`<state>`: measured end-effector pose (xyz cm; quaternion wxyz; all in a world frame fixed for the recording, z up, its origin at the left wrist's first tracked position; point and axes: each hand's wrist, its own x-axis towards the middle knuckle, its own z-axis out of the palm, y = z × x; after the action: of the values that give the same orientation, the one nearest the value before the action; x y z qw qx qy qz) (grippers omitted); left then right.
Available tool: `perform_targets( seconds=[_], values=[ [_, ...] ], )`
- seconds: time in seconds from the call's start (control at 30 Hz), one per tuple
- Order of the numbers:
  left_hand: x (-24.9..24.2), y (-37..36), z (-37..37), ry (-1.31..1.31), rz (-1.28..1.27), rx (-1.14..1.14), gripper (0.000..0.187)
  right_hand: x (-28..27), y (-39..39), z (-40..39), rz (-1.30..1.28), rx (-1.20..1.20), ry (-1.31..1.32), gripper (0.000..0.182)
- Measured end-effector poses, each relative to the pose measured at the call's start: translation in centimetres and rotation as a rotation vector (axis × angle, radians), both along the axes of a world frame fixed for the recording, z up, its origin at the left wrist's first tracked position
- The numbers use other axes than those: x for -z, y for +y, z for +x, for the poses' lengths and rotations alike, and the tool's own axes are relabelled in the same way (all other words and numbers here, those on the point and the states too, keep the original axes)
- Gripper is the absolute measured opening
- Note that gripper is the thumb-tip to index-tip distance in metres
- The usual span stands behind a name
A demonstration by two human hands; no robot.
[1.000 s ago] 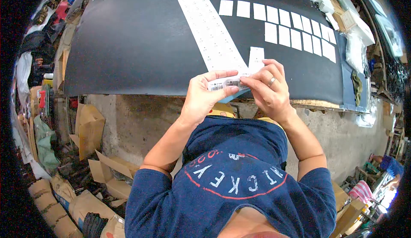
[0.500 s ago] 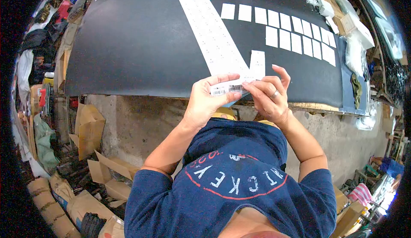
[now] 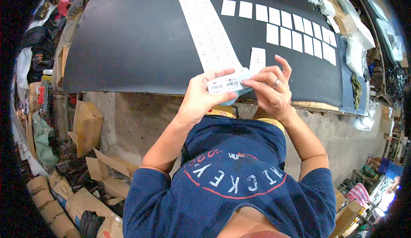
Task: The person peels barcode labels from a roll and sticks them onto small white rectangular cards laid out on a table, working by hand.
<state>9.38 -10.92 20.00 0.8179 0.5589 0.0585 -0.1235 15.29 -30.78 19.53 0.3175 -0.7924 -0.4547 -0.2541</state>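
Note:
A long strip of white printed barcode labels (image 3: pixel 207 28) runs down the black table to my hands at its near edge. My left hand (image 3: pixel 195 96) pinches the near end, with the thumb below and the fingers above. Barcodes face up there, and pale blue backing (image 3: pixel 242 90) shows beneath. My right hand (image 3: pixel 274 88), wearing a ring, pinches thumb and forefinger at the right edge of the labels; its other fingers are raised. Whether a label has come loose in that pinch is hidden. A short white piece (image 3: pixel 257 59) lies just beyond my hands.
Two rows of white cards (image 3: pixel 286 19) lie on the black tabletop (image 3: pixel 128 41) at the right. White boxes and plastic bags (image 3: pixel 357 30) crowd its right end. Open cardboard boxes (image 3: pixel 109 169) stand on the floor at left.
The held end of the label strip has tilted so its barcodes show more fully, and more blue backing is visible. Both hands keep their pinch, with the right fingers shifted slightly.

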Motion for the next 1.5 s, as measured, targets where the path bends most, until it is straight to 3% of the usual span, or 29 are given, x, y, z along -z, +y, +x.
perform_targets(
  seconds=[0.1, 0.23, 0.37, 0.47, 0.6, 0.7, 0.8, 0.93, 1.5],
  values=[
    [0.3, 0.1, 0.1, 0.021, 0.018, -0.009, 0.054, 0.4, -0.1, -0.7, 0.011, 0.020, -0.062, 0.036],
    [0.8, 0.5, 0.1, 0.023, 0.045, -0.027, 0.055, 0.5, -0.5, -1.6, -0.057, 0.013, -0.137, 0.028],
    [0.6, 0.6, 0.1, 0.060, 0.017, -0.062, 0.055, 0.1, -0.8, -2.7, -0.057, -0.007, -0.151, 0.033],
    [0.8, 1.1, 0.1, 0.031, 0.131, -0.046, 0.055, -0.4, -1.1, -2.6, -0.047, -0.026, -0.151, 0.029],
    [1.6, 1.7, -0.3, 0.012, 0.225, 0.046, 0.056, -3.1, -2.9, 2.5, -0.057, 0.045, 0.261, 0.018],
    [2.5, 2.1, -0.8, 0.116, 0.199, 0.090, 0.054, -3.6, -5.5, 9.3, 0.021, -0.057, 0.774, 0.011],
    [3.6, 2.2, -1.3, 0.058, 0.207, 0.055, 0.052, -2.8, -6.8, 15.0, -0.159, 0.053, 0.830, 0.015],
    [4.8, 2.3, -1.6, 0.052, 0.217, 0.006, 0.053, -0.9, -6.2, 18.8, -0.141, 0.034, 0.929, 0.016],
    [4.5, 2.3, -1.2, 0.111, 0.266, 0.017, 0.051, 1.7, -5.3, 19.9, -0.185, 0.121, 0.978, 0.015]
  ],
)
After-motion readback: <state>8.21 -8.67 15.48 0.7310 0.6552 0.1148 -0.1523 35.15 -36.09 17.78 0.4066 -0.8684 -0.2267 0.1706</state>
